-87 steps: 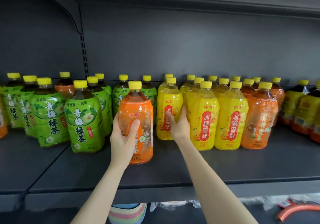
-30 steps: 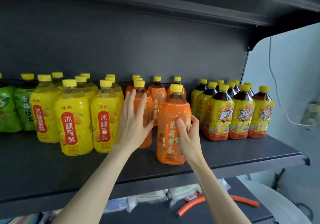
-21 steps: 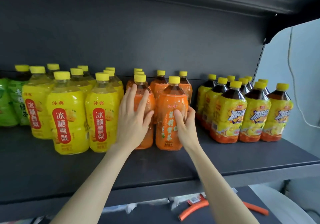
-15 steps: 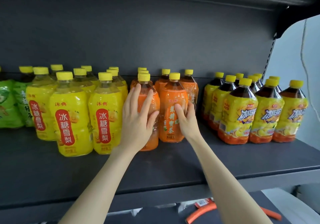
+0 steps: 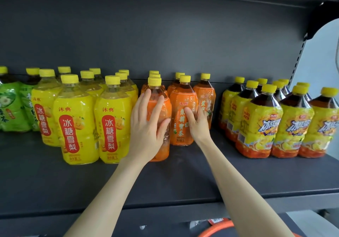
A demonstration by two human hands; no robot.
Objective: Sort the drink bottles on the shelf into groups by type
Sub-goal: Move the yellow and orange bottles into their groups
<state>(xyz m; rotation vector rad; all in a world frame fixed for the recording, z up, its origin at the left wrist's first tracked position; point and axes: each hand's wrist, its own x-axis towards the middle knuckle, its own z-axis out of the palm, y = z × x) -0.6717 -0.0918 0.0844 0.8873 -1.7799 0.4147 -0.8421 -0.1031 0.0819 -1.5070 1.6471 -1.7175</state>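
Scene: A person sorts drinks on a dark grey shelf [image 5: 183, 178], both bare arms reaching in from below.

Left hand: The left hand [image 5: 148, 126] lies flat against the front orange bottle [image 5: 167, 111]. Its fingers are straight and spread up the label, and the thumb rests on the bottle's right side.

Right hand: The right hand [image 5: 197, 124] holds the second orange bottle [image 5: 178, 126], with the thumb across the front of the label and the fingers curled round its right side.

Task bottles: Both bottles stand upright mid-shelf and touch side by side. The front one is nearer the shelf edge and the second sits just behind and to its right.

Orange group: More orange bottles [image 5: 205, 93] stand behind the two, close to the back panel [image 5: 165, 34].

Yellow group: Yellow bottles [image 5: 75, 126] with red oval labels are packed just to the left, and the nearest touches the left hand's wrist side.

Green group: Green bottles [image 5: 11, 108] sit at the far left edge of the view.

Dark tea group: Dark tea bottles [image 5: 260, 123] in yellow-and-red wrappers stand to the right, apart from the orange ones.

Caps: Every bottle in view has a yellow cap.

Below the shelf: An orange curved tube [image 5: 216, 231] shows at the bottom edge.
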